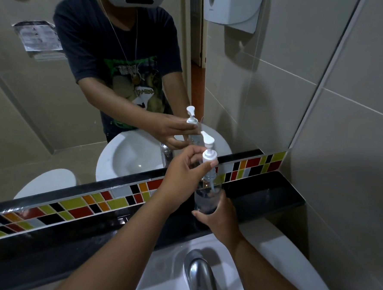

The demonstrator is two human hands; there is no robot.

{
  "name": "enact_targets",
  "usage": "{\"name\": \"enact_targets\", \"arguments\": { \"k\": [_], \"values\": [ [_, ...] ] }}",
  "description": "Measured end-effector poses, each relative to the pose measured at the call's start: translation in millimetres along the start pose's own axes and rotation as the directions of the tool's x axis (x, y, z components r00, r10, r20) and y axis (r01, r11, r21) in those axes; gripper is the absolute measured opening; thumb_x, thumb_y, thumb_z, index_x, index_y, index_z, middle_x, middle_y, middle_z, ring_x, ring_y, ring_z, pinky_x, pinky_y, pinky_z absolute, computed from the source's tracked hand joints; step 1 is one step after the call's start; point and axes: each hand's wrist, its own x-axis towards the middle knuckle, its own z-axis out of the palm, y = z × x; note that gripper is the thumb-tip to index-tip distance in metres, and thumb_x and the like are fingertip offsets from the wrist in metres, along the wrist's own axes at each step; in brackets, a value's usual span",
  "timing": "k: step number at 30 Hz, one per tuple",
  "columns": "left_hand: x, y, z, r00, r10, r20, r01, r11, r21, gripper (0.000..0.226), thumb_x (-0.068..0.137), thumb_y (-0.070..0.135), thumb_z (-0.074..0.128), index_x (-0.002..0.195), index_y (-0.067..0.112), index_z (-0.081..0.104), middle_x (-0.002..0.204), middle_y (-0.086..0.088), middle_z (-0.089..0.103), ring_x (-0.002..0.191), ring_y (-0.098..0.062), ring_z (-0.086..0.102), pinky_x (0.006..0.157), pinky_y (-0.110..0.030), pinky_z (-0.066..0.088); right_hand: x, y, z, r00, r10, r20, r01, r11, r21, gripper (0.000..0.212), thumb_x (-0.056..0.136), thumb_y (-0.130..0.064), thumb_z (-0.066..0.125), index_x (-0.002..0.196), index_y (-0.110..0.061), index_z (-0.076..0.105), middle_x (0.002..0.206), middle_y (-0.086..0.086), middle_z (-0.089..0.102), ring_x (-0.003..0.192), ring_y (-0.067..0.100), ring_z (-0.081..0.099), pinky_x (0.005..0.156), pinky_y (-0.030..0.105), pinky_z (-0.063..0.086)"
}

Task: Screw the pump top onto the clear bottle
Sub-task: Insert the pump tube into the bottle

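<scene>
We saw the left hand point(182, 166) pinched around the collar of the white pump top point(209, 150), thumb on the near side and fingertips point(213, 163) curled against the far side of the collar. The pump top sat on the neck of the clear bottle point(206, 197), its nozzle pointing up and away from the hand toward the mirror point(77, 93); whether the threads were fully seated we could not tell. Below that hand, the right hand point(218, 216) was wrapped around the lower body of the bottle, gripping it from the near right side, with its fingers hidden behind the plastic. The bottle stood roughly upright, leaning slightly, its base hidden by the right hand just over the black ledge point(268, 194), and a dip tube showed through the clear wall above some liquid. Behind both hands ran a strip of coloured tiles point(106, 202). Nearer to us than the right hand, a metal tap point(200, 277) curved over the white basin point(162, 275). The mirror beyond the left hand reflected the same grip on the pump top and the bottle.
</scene>
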Motion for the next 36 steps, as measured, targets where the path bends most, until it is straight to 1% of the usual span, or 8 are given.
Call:
{"name": "enact_targets", "arguments": {
  "k": [8,21,24,26,28,30,32,36],
  "values": [
    [-1.6,-22.1,-1.3,0.999,-0.035,0.033,0.033,0.998,0.057,0.021,0.101,0.016,0.075,0.113,0.032,0.069,0.122,0.000,0.081,0.117,-0.020,0.077,0.097,-0.037,0.065,2.2,2.8,0.5,1.000,0.017,0.013,-0.016,1.000,-0.020,0.077,0.047,-0.053,0.085,0.111,-0.028,0.050,0.109,-0.003,0.064,0.100,0.014,0.064,0.081,0.035,0.058],
    [-3.5,-40.6,6.0,0.998,0.040,-0.038,-0.039,0.998,0.044,0.030,0.098,0.010,0.077,0.111,0.035,0.067,0.113,0.013,0.077,0.100,0.010,0.074,0.081,-0.012,0.059,0.0,1.5,0.6,1.000,0.017,0.025,-0.015,0.998,-0.057,0.086,0.048,-0.060,0.081,0.119,-0.026,0.048,0.116,-0.001,0.061,0.106,0.017,0.061,0.084,0.036,0.057],
    [-1.7,-49.2,2.3,0.999,0.011,-0.048,-0.008,0.997,0.071,0.038,0.091,0.013,0.086,0.117,0.033,0.067,0.123,0.009,0.076,0.111,0.002,0.073,0.087,-0.018,0.062,3.6,0.9,1.4,0.996,0.077,0.045,-0.076,0.997,-0.003,0.106,0.037,-0.061,0.084,0.129,-0.029,0.044,0.125,-0.002,0.059,0.116,0.016,0.059,0.090,0.036,0.057],
    [-2.0,-56.1,-1.4,0.999,-0.032,-0.035,0.035,0.996,0.087,0.061,0.084,0.014,0.092,0.136,0.028,0.062,0.140,0.007,0.070,0.127,-0.003,0.065,0.098,-0.020,0.061,6.2,-3.5,-4.7,0.986,0.148,0.078,-0.150,0.988,0.027,0.129,0.029,-0.057,0.089,0.142,-0.033,0.032,0.140,0.001,0.049,0.130,0.020,0.048,0.099,0.043,0.052],
    [-3.2,-64.7,-5.2,0.996,-0.087,0.004,0.086,0.993,0.079,0.086,0.081,0.016,0.095,0.155,0.020,0.052,0.150,0.007,0.062,0.138,-0.007,0.057,0.098,-0.014,0.058,5.9,-7.5,-19.0,0.972,0.193,0.134,-0.192,0.981,-0.020,0.143,0.034,-0.045,0.094,0.152,-0.029,0.015,0.151,0.005,0.033,0.140,0.027,0.033,0.108,0.048,0.041],
    [-4.9,-73.0,-8.1,0.992,-0.116,0.053,0.109,0.987,0.118,0.098,0.080,0.020,0.096,0.163,0.020,0.044,0.151,0.008,0.058,0.141,-0.009,0.052,0.094,-0.009,0.051,3.4,-10.1,-42.5,0.963,0.198,0.184,-0.171,0.973,-0.152,0.137,0.047,-0.036,0.094,0.154,-0.022,0.009,0.155,0.006,0.026,0.144,0.027,0.020,0.114,0.045,0.031],
    [-5.5,-82.4,-8.4,0.986,-0.140,0.089,0.126,0.981,0.151,0.101,0.078,0.021,0.098,0.163,0.023,0.042,0.146,0.011,0.056,0.142,-0.009,0.049,0.094,-0.008,0.044,3.6,-12.2,-70.2,0.967,0.151,0.206,-0.108,0.973,-0.205,0.122,0.055,-0.035,0.092,0.152,-0.022,0.019,0.156,0.005,0.026,0.144,0.024,0.016,0.112,0.039,0.027],
    [2.3,-90.8,-8.4,0.989,-0.095,0.117,0.072,0.980,0.184,0.106,0.071,0.017,0.103,0.157,0.031,0.043,0.149,0.008,0.062,0.139,-0.010,0.058,0.095,-0.004,0.050,10.7,-45.6,-117.2,0.987,-0.029,0.156,0.045,0.994,-0.097,0.081,0.069,-0.033,0.084,0.139,-0.030,0.044,0.144,0.000,0.041,0.131,0.023,0.039,0.104,0.043,0.041]
  ]
}}
